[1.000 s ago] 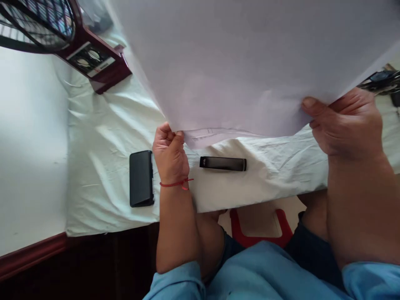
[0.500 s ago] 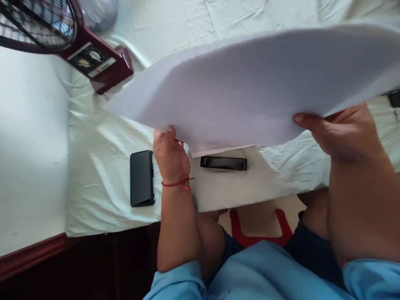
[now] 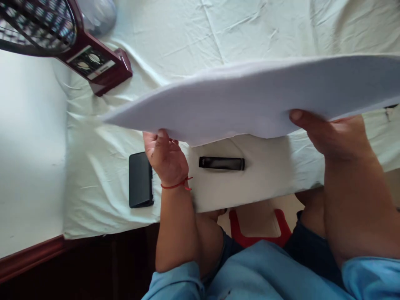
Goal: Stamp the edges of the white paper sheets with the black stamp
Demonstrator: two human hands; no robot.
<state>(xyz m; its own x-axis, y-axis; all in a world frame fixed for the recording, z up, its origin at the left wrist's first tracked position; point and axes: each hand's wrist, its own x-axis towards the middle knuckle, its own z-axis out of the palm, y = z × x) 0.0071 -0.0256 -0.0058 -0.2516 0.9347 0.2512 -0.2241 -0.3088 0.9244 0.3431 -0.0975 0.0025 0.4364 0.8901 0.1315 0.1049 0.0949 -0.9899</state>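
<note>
far left, maroon stand with grille [image 3: 106,68] on pale cloth [image 3: 175,41]. black flat case [image 3: 139,181] near left hand [image 3: 167,162], which pinches an edge of white paper [image 3: 237,104]. paper bows above the cloth, between both hands; black stapler-like tool [image 3: 221,163] lies by its near edge. right hand [image 3: 337,133] grips paper, thumb on top. step looks like handling loose paper; next move likely calls for an even two-hand hold.

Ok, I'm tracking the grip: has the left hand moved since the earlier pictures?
Yes: the left hand has shifted left toward the flat black case, now overlapping its corner in view.
</note>
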